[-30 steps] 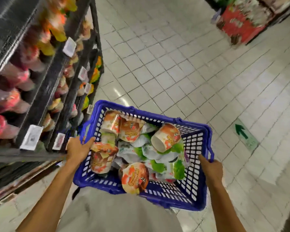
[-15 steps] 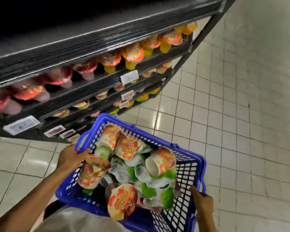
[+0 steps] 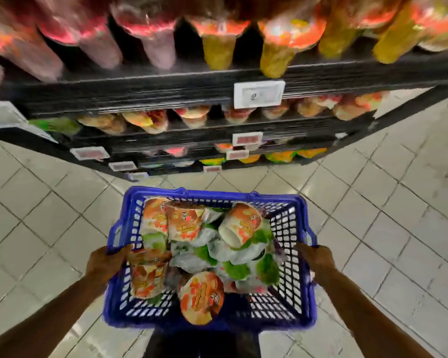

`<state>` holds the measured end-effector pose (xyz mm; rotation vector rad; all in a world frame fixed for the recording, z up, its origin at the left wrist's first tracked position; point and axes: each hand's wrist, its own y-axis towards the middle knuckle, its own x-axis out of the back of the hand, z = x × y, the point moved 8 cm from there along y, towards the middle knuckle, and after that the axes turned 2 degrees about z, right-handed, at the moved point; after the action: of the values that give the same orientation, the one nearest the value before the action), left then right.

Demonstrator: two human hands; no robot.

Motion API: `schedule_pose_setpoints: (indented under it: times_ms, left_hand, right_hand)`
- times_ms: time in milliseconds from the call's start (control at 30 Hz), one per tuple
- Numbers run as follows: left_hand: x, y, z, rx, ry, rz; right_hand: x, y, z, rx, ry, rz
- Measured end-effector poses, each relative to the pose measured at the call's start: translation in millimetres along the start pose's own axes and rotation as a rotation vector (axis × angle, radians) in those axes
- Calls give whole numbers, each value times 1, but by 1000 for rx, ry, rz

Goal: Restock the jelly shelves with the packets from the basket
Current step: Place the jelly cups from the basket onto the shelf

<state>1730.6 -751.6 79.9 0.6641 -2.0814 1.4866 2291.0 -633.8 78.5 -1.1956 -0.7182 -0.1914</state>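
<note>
1. Shelving. We face a dark multi-tier jelly shelves unit (image 3: 166, 83). The top tier holds red-topped packets with pink or yellow bodies. The lower tiers hold orange, yellow and green stock. Motion blur prevents us from identifying open slots.

2. Basket. The blue basket (image 3: 217, 194) hangs above the tiled floor (image 3: 386, 228), in front of the lowest tiers and apart from them. It is carried level.

3. Load. All packets to be restocked lie inside the basket in a loose heap. Orange packets (image 3: 201, 297) sit at the front, left and rear. Green-and-white packets (image 3: 233, 270) fill the centre and right. No packet is on a shelf yet, so we judge the restocking not begun.

4. Hands. The left hand (image 3: 105, 262) grips the left rim of the basket, fingers curled over the edge. The right hand (image 3: 314, 259) grips the right rim likewise. Neither hand is free.

5. Handling. We judge each packet light, but the full basket heavy enough to need both hands. Set it down, or support it on one arm, before picking. The wrapping looks glossy and thin, so expect slip and crumpling. Take hold around the firm body of a packet, not the loose film. Match colour to tier using the price labels (image 3: 259, 94).
</note>
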Motion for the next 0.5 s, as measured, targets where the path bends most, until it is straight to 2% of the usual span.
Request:
schedule_pose_setpoints:
  times_ms: [267,500]
  left_hand:
    - [-102,98,45,7,-65,-31]
    - [-155,172,56,-32,24,2]
  right_hand:
    - [-92,131,5,-39,-11,64]
    - [-153,208,8,-6,42,42]
